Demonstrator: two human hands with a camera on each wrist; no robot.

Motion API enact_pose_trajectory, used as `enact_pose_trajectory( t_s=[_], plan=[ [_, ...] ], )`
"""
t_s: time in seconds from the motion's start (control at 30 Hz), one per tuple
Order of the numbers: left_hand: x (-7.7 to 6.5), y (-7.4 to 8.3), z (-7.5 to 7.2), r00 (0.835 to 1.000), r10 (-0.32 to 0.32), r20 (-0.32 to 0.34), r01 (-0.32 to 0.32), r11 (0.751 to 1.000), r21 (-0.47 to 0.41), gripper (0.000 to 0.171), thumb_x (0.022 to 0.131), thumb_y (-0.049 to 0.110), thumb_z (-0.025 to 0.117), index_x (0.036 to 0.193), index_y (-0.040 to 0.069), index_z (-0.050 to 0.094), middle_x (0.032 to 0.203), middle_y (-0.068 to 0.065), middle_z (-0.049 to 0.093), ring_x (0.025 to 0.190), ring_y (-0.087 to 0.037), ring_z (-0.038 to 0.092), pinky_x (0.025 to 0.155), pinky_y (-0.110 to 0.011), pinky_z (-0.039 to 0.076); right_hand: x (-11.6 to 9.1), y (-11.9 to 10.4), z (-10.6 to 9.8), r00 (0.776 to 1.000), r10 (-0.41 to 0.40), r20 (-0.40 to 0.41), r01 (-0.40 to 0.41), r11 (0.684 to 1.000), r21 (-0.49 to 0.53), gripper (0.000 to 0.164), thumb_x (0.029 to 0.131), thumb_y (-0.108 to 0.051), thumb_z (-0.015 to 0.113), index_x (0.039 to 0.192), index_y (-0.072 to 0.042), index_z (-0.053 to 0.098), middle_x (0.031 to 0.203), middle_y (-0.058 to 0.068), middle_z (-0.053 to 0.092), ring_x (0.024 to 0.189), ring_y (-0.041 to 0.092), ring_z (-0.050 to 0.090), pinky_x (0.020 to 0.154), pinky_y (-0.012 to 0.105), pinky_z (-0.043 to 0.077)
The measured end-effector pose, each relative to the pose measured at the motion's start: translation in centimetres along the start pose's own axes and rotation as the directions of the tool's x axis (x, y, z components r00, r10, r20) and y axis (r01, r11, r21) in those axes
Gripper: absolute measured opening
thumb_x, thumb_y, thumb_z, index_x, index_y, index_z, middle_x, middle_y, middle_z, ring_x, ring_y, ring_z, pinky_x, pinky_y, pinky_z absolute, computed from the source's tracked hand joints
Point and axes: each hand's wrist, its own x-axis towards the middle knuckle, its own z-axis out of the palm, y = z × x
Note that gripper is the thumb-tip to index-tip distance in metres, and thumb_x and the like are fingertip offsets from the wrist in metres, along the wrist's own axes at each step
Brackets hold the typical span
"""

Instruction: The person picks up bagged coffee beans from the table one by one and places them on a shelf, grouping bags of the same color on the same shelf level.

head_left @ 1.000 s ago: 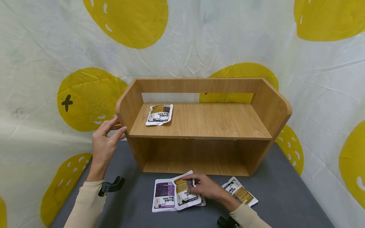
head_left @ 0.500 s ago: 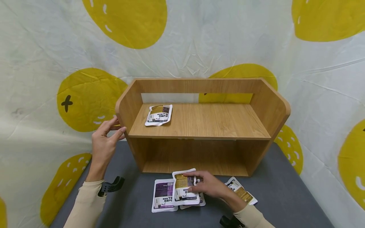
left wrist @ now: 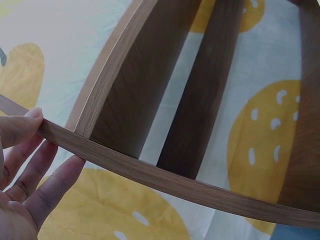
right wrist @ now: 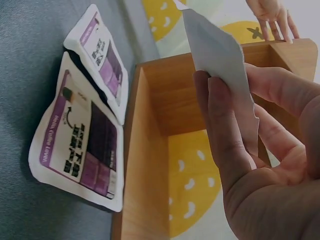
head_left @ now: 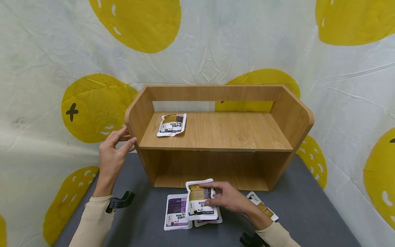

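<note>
Between thumb and fingers, my right hand (head_left: pixel 229 198) pinches the right side of a flat white pouch (head_left: pixel 195 202) with a gold label. The right wrist view shows the pouch's plain back (right wrist: pixel 220 50) raised off the grey table. Two purple-labelled pouches lie under and beside it: one at the left (head_left: pixel 177 212), the other (head_left: pixel 210 221) partly covered in the head view. My left hand (head_left: pixel 112 157) grips the left side panel of a wooden two-tier shelf (head_left: pixel 228 130). Its thumb (left wrist: pixel 34 114) is on one face of the panel, its fingertips on the other.
One gold-labelled pouch (head_left: pixel 172 124) lies on the upper tier, near the left panel. Another pouch (head_left: pixel 268 211) lies on the grey table (head_left: pixel 308 212), partly behind the right forearm. A patterned white-and-yellow cloth (head_left: pixel 197 61) hangs behind the shelf.
My right hand has lifted the gold-labelled pouch and moved it slightly toward the shelf, showing more of the purple pouch beneath. My left hand stays on the side panel.
</note>
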Motion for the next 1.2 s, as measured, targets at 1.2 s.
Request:
enact_pose_trajectory(
  t_s=[1.2],
  plan=[
    [0.0, 0.1, -0.2, 0.999, -0.027, 0.027, 0.028, 0.999, -0.043, 0.053, 0.090, 0.000, 0.075, 0.138, 0.022, 0.065, 0.116, -0.006, 0.064, 0.099, -0.013, 0.068, 0.069, -0.027, 0.063, -0.6, -5.9, -0.7, 0.998, -0.062, 0.027, 0.063, 0.997, -0.038, 0.053, 0.092, -0.007, 0.075, 0.142, -0.007, 0.059, 0.121, 0.023, 0.064, 0.096, 0.027, 0.072, 0.075, 0.030, 0.064]
  ],
)
